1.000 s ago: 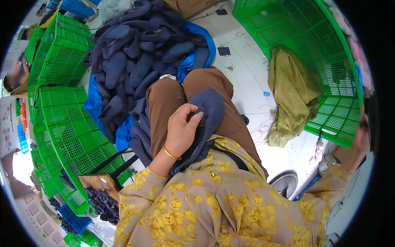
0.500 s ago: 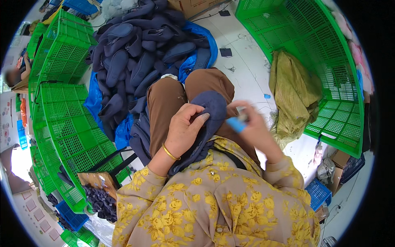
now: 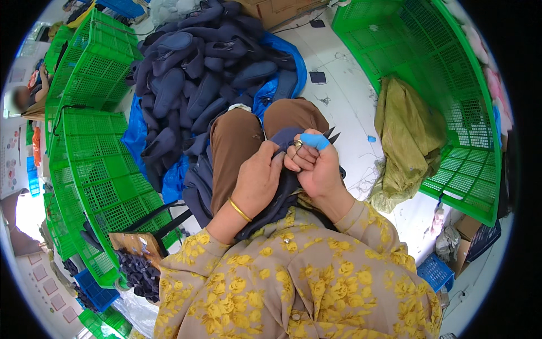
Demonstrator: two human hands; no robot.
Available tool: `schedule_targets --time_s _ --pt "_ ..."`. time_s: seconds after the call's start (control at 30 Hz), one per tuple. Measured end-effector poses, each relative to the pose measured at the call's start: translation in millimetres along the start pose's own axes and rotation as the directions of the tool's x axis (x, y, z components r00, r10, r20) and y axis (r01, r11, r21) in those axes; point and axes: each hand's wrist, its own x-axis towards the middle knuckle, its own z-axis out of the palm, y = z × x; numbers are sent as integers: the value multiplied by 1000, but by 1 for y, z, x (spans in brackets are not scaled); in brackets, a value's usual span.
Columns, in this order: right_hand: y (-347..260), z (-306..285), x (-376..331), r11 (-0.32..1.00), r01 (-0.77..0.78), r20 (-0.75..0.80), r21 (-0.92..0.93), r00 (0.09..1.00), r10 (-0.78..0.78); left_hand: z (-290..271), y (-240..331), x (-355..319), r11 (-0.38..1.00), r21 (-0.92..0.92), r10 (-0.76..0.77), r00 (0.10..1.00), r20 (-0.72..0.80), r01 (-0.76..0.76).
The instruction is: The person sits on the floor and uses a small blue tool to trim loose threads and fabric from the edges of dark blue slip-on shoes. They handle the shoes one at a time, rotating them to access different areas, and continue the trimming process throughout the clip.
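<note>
Over my lap lies a navy fabric slipper (image 3: 286, 135), its rounded end toward my knees. My left hand (image 3: 257, 178) pinches its edge between thumb and fingers. Right beside it, my right hand (image 3: 320, 172) is closed around small thread snips (image 3: 333, 136). Their dark pointed blades stick out past the hand, away from the slipper. Blue tape wraps one digit of that hand, and a ring-like metal part shows at its fingers. The two hands almost meet at the slipper, whose middle they partly hide. More navy slippers (image 3: 199, 189) rest by my left thigh.
Beyond my knees, a large heap of navy slippers (image 3: 186, 90) lies on a blue sheet (image 3: 131, 127). Green plastic crates (image 3: 93, 164) line the left side. A big green crate (image 3: 468, 107) stands at the right, with an olive woven sack (image 3: 403, 138) against it. Thread scraps litter the floor.
My right hand has come left from beside the slipper to its edge, and the snips' blades now show. My left hand still grips the slipper. The view has shifted slightly.
</note>
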Motion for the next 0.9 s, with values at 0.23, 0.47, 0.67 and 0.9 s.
schedule_targets --time_s 0.23,0.47,0.67,0.9 --pt "-11 14 -15 987 -156 -145 -47 978 147 12 -2 -9 1000 -17 -14 990 -141 12" --pt "-7 -1 -19 985 45 -38 -164 998 -52 20 -12 -1 985 102 156 962 -223 -137" --pt "-27 0 -56 76 541 519 -837 831 -199 20 -7 -1 985 65 170 961 -220 -159" --pt "-24 3 -73 -135 647 657 -750 753 -43 -12 -7 -2 955 -225 -148 967 206 194"
